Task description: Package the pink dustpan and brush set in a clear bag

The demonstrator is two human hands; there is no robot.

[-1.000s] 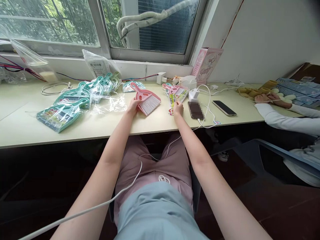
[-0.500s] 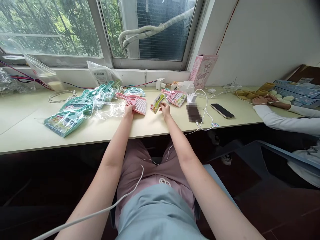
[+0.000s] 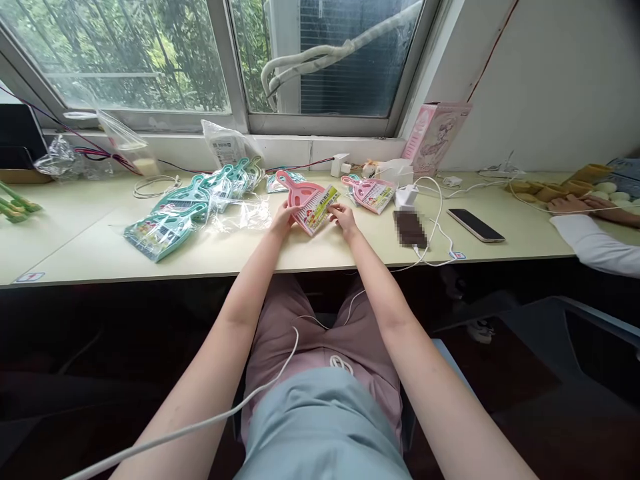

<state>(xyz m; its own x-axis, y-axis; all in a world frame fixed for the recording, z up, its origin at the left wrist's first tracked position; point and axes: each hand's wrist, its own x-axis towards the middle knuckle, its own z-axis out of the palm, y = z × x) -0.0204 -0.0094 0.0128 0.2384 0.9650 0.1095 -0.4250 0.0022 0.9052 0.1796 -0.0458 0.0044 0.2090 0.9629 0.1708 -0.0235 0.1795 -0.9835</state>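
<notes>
Near the front middle of the table, my left hand (image 3: pixel 285 219) grips the lower left edge of a small pink dustpan (image 3: pixel 299 189) with a white-bristled brush in it. Between finger and thumb, my right hand (image 3: pixel 343 219) pinches a green and yellow printed card (image 3: pixel 321 209), which lies over the bristles, tilted. Another pink dustpan set (image 3: pixel 371 193) with a similar card rests just to the right. Several teal dustpan sets (image 3: pixel 164 233) are on the left, some in clear wrap, beside a crumpled clear plastic bag (image 3: pixel 243 212).
On the right are a white charger (image 3: pixel 406 197) with cables, a blurred-out dark object (image 3: pixel 411 230) and a phone (image 3: pixel 475 225). A pink box (image 3: pixel 437 139) stands by the wall. Farther right, a co-worker's hand (image 3: pixel 570 205) rests near yellowish items. A white cable (image 3: pixel 260 389) crosses my lap.
My right hand has brought the card left onto the pink dustpan, and my left hand has tilted the dustpan up. The camera view has turned left.
</notes>
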